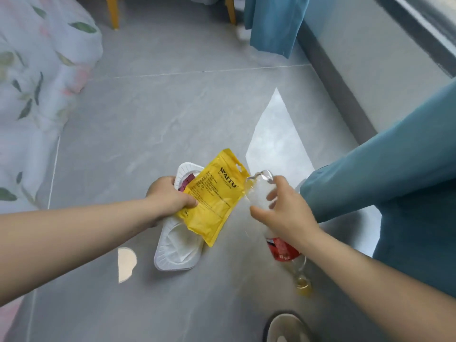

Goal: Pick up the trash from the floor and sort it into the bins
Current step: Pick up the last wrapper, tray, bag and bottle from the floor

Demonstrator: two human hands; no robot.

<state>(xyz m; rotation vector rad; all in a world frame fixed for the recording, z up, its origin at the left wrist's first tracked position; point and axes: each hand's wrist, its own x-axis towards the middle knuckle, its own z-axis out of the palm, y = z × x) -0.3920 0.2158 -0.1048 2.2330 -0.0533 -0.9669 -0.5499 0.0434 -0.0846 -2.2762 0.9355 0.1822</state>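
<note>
My left hand (170, 196) grips a yellow WAITU pouch (214, 196) together with a white foam tray (177, 248), thumb pressed on the pouch. A purple scrap (186, 183) peeks out between the tray and the pouch. My right hand (278, 211) holds a clear plastic bottle (259, 193) with a red label (281, 248); its base points away from me and a little yellow liquid sits near its neck at the bottom. Both loads hang above the grey tiled floor (172, 114).
A bed with a leaf-print cover (34, 82) fills the left side. Blue curtains (392, 169) hang at the right along the wall, another (274, 23) at the far end beside yellow chair legs (113, 13). My slipper (283, 329) shows at the bottom.
</note>
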